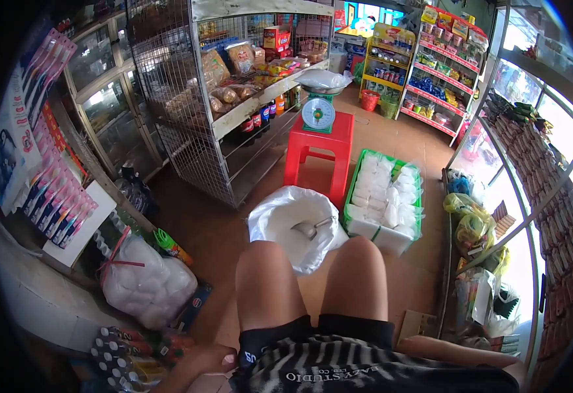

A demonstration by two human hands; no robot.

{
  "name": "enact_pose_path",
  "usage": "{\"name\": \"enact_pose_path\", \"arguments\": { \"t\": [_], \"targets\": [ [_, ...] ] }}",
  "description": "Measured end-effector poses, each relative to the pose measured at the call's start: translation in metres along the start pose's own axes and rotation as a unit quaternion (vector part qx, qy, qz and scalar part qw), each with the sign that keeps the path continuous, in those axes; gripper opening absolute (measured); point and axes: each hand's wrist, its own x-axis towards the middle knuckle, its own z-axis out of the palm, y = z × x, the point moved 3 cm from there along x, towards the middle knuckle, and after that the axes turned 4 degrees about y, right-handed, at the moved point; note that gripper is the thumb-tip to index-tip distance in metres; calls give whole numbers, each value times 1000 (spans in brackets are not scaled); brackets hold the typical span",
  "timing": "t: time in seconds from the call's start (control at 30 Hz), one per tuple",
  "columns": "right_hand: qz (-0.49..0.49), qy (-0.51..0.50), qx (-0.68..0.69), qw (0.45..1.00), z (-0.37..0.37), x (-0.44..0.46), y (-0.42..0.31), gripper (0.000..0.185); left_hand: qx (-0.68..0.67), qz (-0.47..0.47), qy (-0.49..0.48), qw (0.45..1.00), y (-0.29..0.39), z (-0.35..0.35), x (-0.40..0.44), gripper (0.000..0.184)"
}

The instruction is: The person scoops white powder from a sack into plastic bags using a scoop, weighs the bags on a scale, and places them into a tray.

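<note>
My left hand is low beside my left hip, fingers curled in; what they hold, if anything, is hidden. My right hand rests by my right hip, its fingers mostly out of sight. Ahead of my knees stands an open white sack of white grainy stuff. A metal scoop lies in it. To its right, a green crate holds many filled clear bags. Behind, a dial scale sits on a red plastic stool, with a filled clear bag on its pan.
A wire shelf rack with packaged food stands at back left. At lower left are a big plastic bag and several bottles. Snack shelves stand at the back. A rack with hanging sachets lines the right side.
</note>
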Motion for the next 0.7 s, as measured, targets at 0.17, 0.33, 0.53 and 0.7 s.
{"name": "enact_pose_path", "arguments": {
  "t": [0.17,0.33,0.53,0.7],
  "targets": [
    [71,-5,-75,995,-154,22,-116,26,-168,143,314,924,62,-75,7,20],
    [-87,79,98,988,-166,58,-144,29,-142,154,69,975,90,-61,51,49],
    [-100,168,221,955,-188,112,-100,32,-245,110,237,934,76,-76,97,35],
    [-80,191,133,969,-213,148,-93,30,-116,18,239,964,75,-128,97,28]
  ]
}}
